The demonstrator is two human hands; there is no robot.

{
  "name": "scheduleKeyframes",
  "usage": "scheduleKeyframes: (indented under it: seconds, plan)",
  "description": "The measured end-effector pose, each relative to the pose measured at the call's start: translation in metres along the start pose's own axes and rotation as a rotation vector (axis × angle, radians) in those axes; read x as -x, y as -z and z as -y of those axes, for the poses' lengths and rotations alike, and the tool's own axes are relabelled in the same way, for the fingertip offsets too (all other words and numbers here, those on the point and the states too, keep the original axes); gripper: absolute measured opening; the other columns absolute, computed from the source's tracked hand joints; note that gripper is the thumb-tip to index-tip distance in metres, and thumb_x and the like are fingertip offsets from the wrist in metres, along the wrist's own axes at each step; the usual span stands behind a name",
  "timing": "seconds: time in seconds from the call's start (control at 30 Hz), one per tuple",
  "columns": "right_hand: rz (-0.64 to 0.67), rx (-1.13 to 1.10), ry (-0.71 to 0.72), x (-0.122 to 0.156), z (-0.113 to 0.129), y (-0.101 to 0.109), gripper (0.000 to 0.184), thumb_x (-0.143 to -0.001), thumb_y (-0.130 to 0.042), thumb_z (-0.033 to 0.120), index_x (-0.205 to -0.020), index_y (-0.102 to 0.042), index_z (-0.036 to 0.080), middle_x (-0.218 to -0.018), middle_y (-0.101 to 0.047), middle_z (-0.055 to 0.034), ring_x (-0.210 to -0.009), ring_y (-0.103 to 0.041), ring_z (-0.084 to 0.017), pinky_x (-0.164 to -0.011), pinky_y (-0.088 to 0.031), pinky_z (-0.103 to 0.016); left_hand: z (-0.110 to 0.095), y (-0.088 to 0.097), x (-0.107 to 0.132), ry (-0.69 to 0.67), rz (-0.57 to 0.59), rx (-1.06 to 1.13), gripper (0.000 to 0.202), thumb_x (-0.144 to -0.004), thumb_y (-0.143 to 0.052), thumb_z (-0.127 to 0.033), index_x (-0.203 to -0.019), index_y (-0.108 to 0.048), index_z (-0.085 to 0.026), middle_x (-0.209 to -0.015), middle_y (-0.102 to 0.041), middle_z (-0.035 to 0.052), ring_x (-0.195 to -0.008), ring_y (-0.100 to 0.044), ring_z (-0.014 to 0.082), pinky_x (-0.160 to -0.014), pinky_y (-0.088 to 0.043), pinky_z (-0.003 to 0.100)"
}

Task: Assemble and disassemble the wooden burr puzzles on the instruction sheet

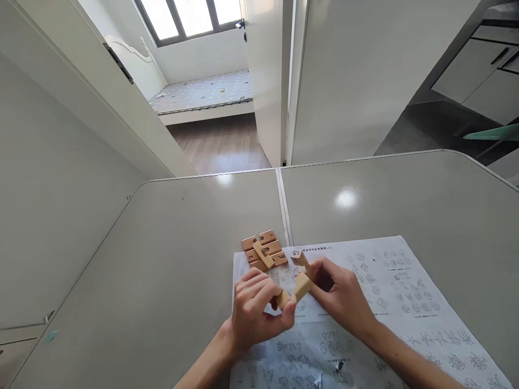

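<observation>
Wood, pale: one pale wooden puzzle bar (302, 286), held tilted just above the sheet, between both hands. The left hand (259, 310) has its fingers curled shut, pinching the bar's lower end. The right hand (344, 297) is closed on the upper end, where a small wooden piece (300, 259) stands up at its fingertips; whether it joins the bar cannot be told.

Stack of brown notched wooden pieces (264, 252): lies just beyond the hands, at the top left corner of the white printed paper sheet (385, 281), one paler bar across it.

Grey table (162, 259): bears the sheet.
</observation>
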State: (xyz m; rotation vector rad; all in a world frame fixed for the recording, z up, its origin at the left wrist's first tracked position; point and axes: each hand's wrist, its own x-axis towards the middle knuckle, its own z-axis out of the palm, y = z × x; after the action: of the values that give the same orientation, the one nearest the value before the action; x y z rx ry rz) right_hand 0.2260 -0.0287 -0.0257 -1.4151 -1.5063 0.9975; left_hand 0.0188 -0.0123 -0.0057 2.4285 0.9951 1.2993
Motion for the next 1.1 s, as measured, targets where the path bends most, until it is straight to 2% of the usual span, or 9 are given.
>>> scheduleKeyframes:
  seconds: [0.13,0.27,0.4,0.57,0.77,0.87,0.97,1.1]
  plan:
    - [0.015,0.028,-0.023,-0.001,0.001,0.001,0.036,-0.099,-0.067,0.055,-0.086,-0.063,0.022,-0.065,-0.058,0.0034,-0.054,-0.053,-0.015,-0.052,-0.044,-0.026,0.019,0.016,-0.009,0.044,-0.054,-0.124,0.03,-0.09,-0.065,-0.013,-0.07,-0.046,-0.023,-0.055,-0.051,-0.008,-0.049,-0.045,0.011,-0.06,-0.042,0.026]
    - [0.023,0.025,-0.029,-0.001,0.0,0.0,0.037,-0.1,-0.067,0.056,-0.087,-0.063,0.022,-0.064,-0.056,0.0035,-0.055,-0.052,-0.015,-0.053,-0.044,-0.026,0.045,0.032,-0.011,0.149,-0.143,-0.365,0.036,-0.091,-0.068,-0.017,-0.063,-0.046,-0.022,-0.053,-0.05,-0.0079,-0.05,-0.047,0.0113,-0.06,-0.042,0.026]
    - [0.031,0.018,-0.029,-0.001,-0.001,-0.001,0.036,-0.101,-0.065,0.056,-0.087,-0.064,0.022,-0.067,-0.058,0.0023,-0.057,-0.053,-0.015,-0.054,-0.045,-0.027,0.06,0.036,-0.007,0.239,-0.123,-0.541,0.044,-0.088,-0.071,-0.026,-0.057,-0.04,-0.022,-0.048,-0.044,-0.0088,-0.047,-0.041,0.0106,-0.059,-0.04,0.026]
    - [0.038,0.023,-0.022,-0.002,0.001,-0.001,0.036,-0.101,-0.065,0.056,-0.087,-0.063,0.022,-0.068,-0.06,0.0012,-0.058,-0.054,-0.016,-0.054,-0.045,-0.027,0.059,0.03,-0.004,0.219,-0.018,-0.606,0.044,-0.086,-0.07,-0.03,-0.055,-0.039,-0.022,-0.046,-0.042,-0.0093,-0.044,-0.035,0.0096,-0.058,-0.038,0.027]
    - [-0.02,0.066,0.007,-0.001,0.002,-0.003,0.036,-0.102,-0.064,0.056,-0.087,-0.06,0.023,-0.063,-0.057,0.0025,-0.054,-0.054,-0.016,-0.052,-0.046,-0.027,0.048,0.024,-0.007,0.211,0.068,-0.562,0.043,-0.085,-0.072,-0.032,-0.057,-0.041,-0.022,-0.045,-0.045,-0.0086,-0.042,-0.041,0.0096,-0.054,-0.035,0.026]
    - [-0.003,0.1,0.034,-0.001,0.002,-0.004,0.034,-0.105,-0.06,0.054,-0.095,-0.065,0.022,-0.067,-0.062,0.0007,-0.055,-0.056,-0.017,-0.051,-0.046,-0.028,0.046,0.023,-0.006,0.22,0.103,-0.546,0.041,-0.083,-0.072,-0.032,-0.058,-0.042,-0.022,-0.046,-0.046,-0.0087,-0.043,-0.043,0.0097,-0.054,-0.036,0.025]
    - [0.019,0.119,0.056,-0.001,0.002,-0.004,0.034,-0.107,-0.056,0.052,-0.105,-0.068,0.021,-0.073,-0.067,-0.0016,-0.058,-0.059,-0.017,-0.052,-0.047,-0.028,0.047,0.023,-0.004,0.228,0.117,-0.518,0.036,-0.083,-0.071,-0.032,-0.061,-0.044,-0.022,-0.048,-0.047,-0.0091,-0.043,-0.044,0.0095,-0.055,-0.038,0.025]
    - [0.018,0.149,0.072,-0.001,-0.001,-0.005,0.038,-0.107,-0.056,0.056,-0.097,-0.067,0.021,-0.071,-0.068,-0.0017,-0.056,-0.06,-0.017,-0.051,-0.047,-0.028,0.048,0.024,-0.004,0.246,0.078,-0.501,0.029,-0.083,-0.071,-0.032,-0.069,-0.048,-0.023,-0.055,-0.052,-0.0078,-0.047,-0.048,0.0108,-0.054,-0.039,0.025]
